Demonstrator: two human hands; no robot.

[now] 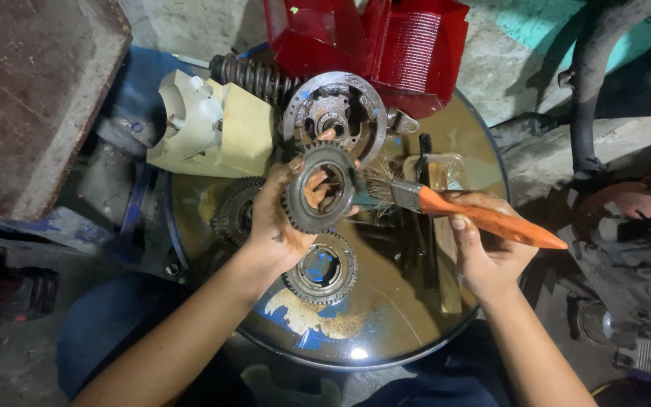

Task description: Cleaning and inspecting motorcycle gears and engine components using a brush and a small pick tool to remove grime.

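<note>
The left hand point(276, 226) is closed around a toothed gear point(322, 188), holding it up over a round pan point(386, 332) of dark oily liquid. The right hand point(484, 252) grips a paintbrush point(446, 203) with an orange handle, its bristles touching the gear's edge. This looks like the scrubbing step (teeth first). Turning the gear would let the brush reach every tooth. Another gear point(324, 270) and dark tools sit in the pan.

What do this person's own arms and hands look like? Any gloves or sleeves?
No gloves and no sleeves in view: both forearms are bare up to the picture's edge. The left hand and right hand are bare too, smeared with dark, greasy grime on fingers and knuckles. No rings, watch or bands show.
</note>
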